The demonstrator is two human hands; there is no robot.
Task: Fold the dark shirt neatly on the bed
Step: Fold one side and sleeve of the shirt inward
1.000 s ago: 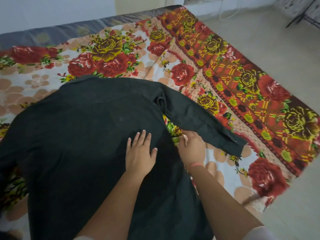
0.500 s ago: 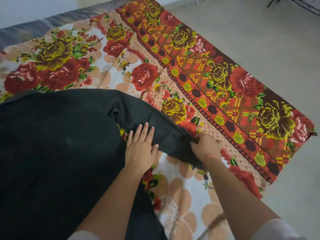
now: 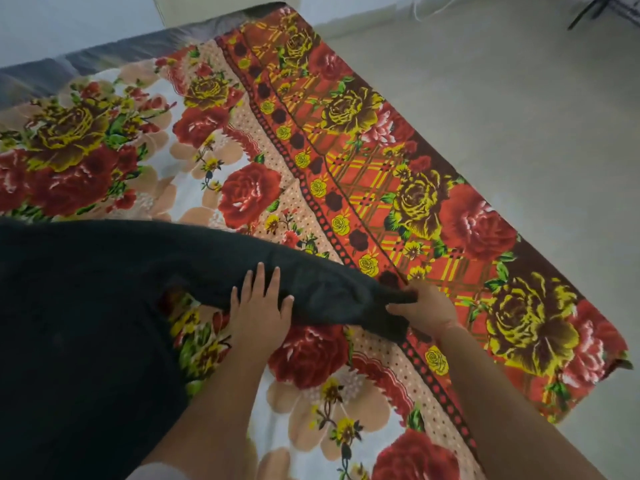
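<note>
Dark shirt (image 3: 79, 323) spread on the floral bed (image 3: 242, 188); left hand (image 3: 260, 306), fingers straight, presses its sleeve (image 3: 311, 289), while right hand (image 3: 424, 308) fingers pinch the cuff.

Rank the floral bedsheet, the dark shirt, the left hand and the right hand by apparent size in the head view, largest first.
1. floral bedsheet
2. dark shirt, partly cut off by the frame
3. left hand and right hand: about alike; the right is curled on the sleeve, so no ranking.
</note>
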